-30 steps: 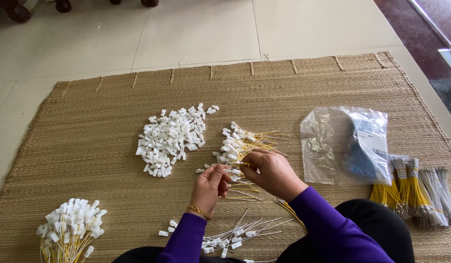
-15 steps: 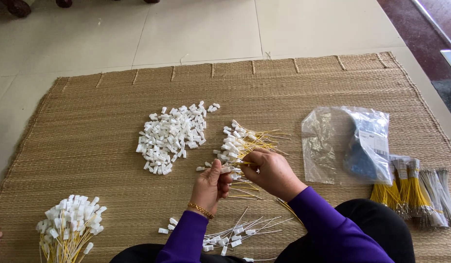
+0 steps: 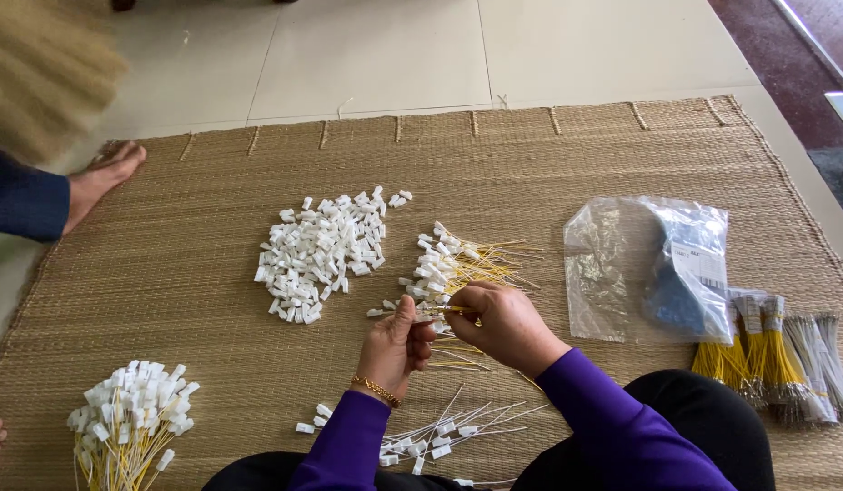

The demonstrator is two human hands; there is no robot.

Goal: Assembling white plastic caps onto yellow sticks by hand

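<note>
My left hand pinches a small white plastic connector, and my right hand holds a thin yellow wire whose end meets that connector. Both hands hover over a woven straw mat. Just beyond them lies a loose pile of yellow wires with white connectors fitted. A heap of bare white connectors sits further left. Grey wires with white connectors lie near my lap.
A clear plastic bag lies to the right, with bundles of yellow and grey wires beside it. A standing bunch of finished wires is at the lower left. Another person's bare foot rests on the mat's left edge.
Another person's foot and dark sleeve have come into view at the left. My hands have stayed in place, still working the wire and connector together.
</note>
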